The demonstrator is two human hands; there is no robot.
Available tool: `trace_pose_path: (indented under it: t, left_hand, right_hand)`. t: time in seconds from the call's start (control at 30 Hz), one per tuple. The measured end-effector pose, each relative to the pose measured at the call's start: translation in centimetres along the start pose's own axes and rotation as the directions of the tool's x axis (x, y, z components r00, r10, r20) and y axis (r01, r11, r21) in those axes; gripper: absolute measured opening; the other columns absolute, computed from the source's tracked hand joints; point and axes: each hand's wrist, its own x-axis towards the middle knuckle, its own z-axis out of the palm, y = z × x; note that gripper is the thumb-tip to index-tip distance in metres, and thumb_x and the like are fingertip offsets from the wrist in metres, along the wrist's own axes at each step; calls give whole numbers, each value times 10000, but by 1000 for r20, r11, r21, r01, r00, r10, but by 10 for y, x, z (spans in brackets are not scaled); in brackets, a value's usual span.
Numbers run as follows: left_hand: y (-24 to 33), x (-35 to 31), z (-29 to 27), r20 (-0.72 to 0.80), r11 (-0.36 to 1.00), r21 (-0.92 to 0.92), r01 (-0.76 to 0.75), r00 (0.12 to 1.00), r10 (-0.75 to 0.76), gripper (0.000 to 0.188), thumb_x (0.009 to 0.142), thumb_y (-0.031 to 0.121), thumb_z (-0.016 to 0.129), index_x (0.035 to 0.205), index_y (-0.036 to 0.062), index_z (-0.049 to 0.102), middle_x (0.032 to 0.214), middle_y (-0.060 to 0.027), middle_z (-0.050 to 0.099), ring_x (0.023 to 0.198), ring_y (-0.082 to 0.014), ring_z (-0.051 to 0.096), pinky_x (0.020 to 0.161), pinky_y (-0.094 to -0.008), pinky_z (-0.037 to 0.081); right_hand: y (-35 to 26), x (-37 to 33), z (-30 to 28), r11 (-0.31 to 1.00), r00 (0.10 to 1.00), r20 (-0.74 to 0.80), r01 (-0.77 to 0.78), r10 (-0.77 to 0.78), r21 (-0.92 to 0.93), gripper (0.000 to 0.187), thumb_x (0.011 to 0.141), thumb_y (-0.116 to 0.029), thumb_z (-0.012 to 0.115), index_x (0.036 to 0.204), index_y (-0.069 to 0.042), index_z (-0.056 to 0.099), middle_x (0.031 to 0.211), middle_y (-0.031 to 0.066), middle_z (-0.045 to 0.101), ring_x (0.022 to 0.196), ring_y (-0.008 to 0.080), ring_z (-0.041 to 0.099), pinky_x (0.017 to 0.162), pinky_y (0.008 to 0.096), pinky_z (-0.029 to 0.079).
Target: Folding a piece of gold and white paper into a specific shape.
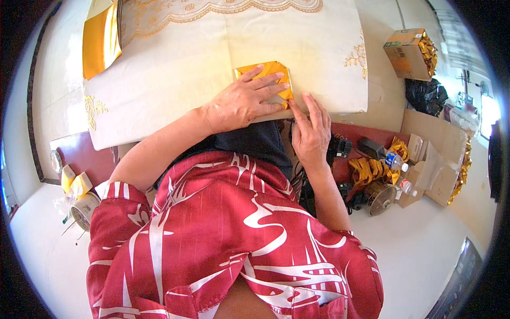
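Observation:
A small folded piece of shiny gold paper (280,68) lies near the front edge of the cloth-covered table (186,90), with diagonal creases on it. My left hand (236,106) rests flat across it, fingers spread, covering much of its middle and left side. At the paper's lower right corner, the index finger of my right hand (312,135) touches the edge. The other right fingers stretch out over the cloth, and the thumb is not clearly visible. Flat gold sheets (100,45) lie at the table's far left.
A lace cloth (212,10) covers the table's far side. To the right are a carton of gold pieces (411,53), a black plastic bag (426,97), bottles (396,160), folded gold bundles (369,170) and an opened carton (443,159). A round container (85,210) stands at the left.

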Motion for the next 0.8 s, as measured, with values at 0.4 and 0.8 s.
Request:
trace_pose_path:
  t: [0.4, 0.8]
  left_hand:
    - [2, 1, -1, 17, 997, 58, -45, 999, 44, 392, 814, 214, 615, 1200, 164, 653, 1516, -30, 435, 1444, -295, 333, 1186, -545, 220]
    - [0, 0, -3, 49, 995, 77, -67, 997, 63, 422, 813, 184, 605, 1234, 170, 632, 1489, -24, 469, 1447, -296, 332, 1181, -566, 215]
  right_hand:
    - [2, -2, 1, 1000, 1000, 4, -2, 2, 21, 474, 801, -17, 609, 1260, -125, 655, 1393, 143, 504, 1276, 338, 506, 1070, 481, 399]
    - [1, -4, -1, 1000, 1000, 16, -9, 9, 14, 464, 831, -38, 602, 1276, -161, 649, 1398, 140, 499, 1283, 338, 502, 1070, 495, 399]
